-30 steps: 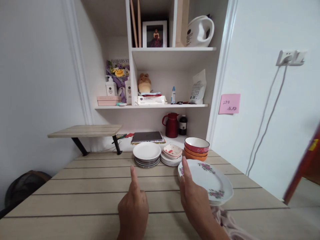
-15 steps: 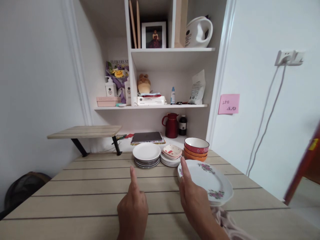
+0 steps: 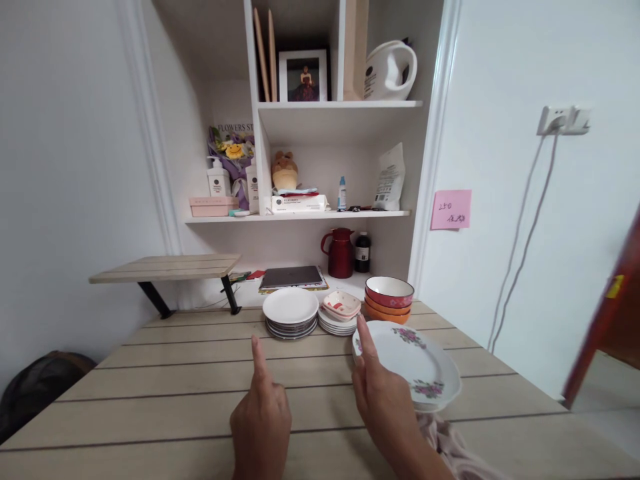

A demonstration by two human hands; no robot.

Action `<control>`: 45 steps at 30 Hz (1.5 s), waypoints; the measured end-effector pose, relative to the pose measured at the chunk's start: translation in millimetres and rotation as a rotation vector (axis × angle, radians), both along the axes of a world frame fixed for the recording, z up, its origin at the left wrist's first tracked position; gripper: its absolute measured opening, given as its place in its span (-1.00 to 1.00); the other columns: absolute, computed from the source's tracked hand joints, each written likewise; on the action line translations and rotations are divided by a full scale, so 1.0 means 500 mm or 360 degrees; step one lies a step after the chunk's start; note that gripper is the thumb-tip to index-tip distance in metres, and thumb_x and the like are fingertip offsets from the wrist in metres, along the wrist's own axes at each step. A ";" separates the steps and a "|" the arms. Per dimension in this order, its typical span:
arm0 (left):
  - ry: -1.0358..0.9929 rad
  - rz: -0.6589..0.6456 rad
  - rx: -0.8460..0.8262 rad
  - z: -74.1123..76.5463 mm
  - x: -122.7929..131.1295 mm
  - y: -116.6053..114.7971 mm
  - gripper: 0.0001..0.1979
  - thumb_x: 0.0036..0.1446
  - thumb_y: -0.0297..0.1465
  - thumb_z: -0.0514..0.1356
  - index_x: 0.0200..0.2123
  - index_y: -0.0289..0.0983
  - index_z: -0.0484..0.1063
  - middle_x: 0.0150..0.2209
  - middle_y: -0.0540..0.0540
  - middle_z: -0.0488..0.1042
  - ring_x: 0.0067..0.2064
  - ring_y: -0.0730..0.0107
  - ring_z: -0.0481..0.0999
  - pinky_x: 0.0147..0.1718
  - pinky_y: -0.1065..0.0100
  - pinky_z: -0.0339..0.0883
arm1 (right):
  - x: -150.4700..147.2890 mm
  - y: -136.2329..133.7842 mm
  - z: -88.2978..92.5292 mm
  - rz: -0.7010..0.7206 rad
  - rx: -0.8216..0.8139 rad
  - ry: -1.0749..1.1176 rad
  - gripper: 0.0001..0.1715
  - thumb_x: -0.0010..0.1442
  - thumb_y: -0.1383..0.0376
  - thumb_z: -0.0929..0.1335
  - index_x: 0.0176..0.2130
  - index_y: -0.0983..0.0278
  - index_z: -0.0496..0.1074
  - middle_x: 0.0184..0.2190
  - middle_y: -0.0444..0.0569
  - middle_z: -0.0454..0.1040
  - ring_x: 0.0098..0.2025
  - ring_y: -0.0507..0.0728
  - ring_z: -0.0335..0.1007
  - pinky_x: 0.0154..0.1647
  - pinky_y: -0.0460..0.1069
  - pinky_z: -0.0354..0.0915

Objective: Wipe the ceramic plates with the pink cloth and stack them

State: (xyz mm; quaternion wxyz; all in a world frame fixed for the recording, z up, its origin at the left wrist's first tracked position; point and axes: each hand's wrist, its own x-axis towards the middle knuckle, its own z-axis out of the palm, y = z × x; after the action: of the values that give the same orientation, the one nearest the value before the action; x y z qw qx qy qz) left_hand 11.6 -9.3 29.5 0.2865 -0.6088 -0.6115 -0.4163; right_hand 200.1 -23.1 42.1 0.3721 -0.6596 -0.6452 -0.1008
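Note:
My left hand [image 3: 261, 412] is raised over the table, its index finger stretched up and the other fingers curled; it holds nothing. Beyond its fingertip stands a stack of round plates [image 3: 291, 307], white on top. My right hand [image 3: 377, 387] makes the same gesture, holding nothing, in front of a large white floral plate [image 3: 425, 357] that it partly covers. Whether it touches that plate I cannot tell. Behind its fingertip are small square dishes [image 3: 341, 305] on a stack of small plates [image 3: 336, 326]. A stack of red and orange bowls [image 3: 389, 298] stands to their right.
A crumpled cloth [image 3: 450, 450] lies at the front right of the slatted table [image 3: 185, 417]. A small raised shelf [image 3: 167, 267] stands back left. Behind are a laptop [image 3: 292, 276], a red jug [image 3: 341, 253], a dark bottle [image 3: 363, 252] and white shelving [image 3: 340, 105].
The camera view has shifted slightly, so the scene sits a little further left and the shelves lower. Both hands keep the same pose, with index fingers extended.

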 end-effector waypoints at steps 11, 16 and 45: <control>-0.0242 0.0052 -0.0107 -0.024 -0.003 0.018 -0.37 0.24 -0.47 -0.02 0.36 -0.37 -0.07 -0.37 -0.15 0.63 -0.61 0.38 0.47 -0.58 0.35 0.20 | -0.002 0.003 -0.001 0.0007 -0.0014 -0.0001 -0.20 0.28 0.38 0.13 0.40 0.29 -0.28 -0.67 -0.14 0.41 -0.66 0.12 0.34 -0.58 -0.11 0.09; -0.0263 0.0033 -0.0146 -0.010 -0.004 0.009 -0.40 0.22 -0.47 -0.01 0.33 -0.37 0.03 -0.40 -0.14 0.62 -0.60 0.40 0.47 -0.59 0.37 0.16 | 0.001 0.003 0.001 0.0033 -0.0054 0.0016 -0.19 0.26 0.40 0.13 0.40 0.31 -0.27 -0.66 -0.14 0.42 -0.66 0.12 0.34 -0.56 -0.10 0.11; -0.2358 -0.1499 -0.2252 0.047 0.223 0.126 -0.59 0.15 -0.11 0.15 -0.01 -0.20 0.32 0.06 -0.21 0.43 -0.04 0.26 0.45 -0.09 0.19 0.35 | 0.428 0.039 -0.010 -0.0196 -0.0855 0.1337 -0.24 0.21 -0.19 0.16 0.10 0.28 0.37 -0.06 0.19 0.50 -0.14 0.25 0.46 -0.19 0.08 0.33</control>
State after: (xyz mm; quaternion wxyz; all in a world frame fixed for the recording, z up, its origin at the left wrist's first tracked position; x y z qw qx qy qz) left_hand 123.3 53.5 53.0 -0.7422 -0.4072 -0.4387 -0.3015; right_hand 413.9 -3.4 36.9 0.4101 -0.7525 -0.4028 0.3213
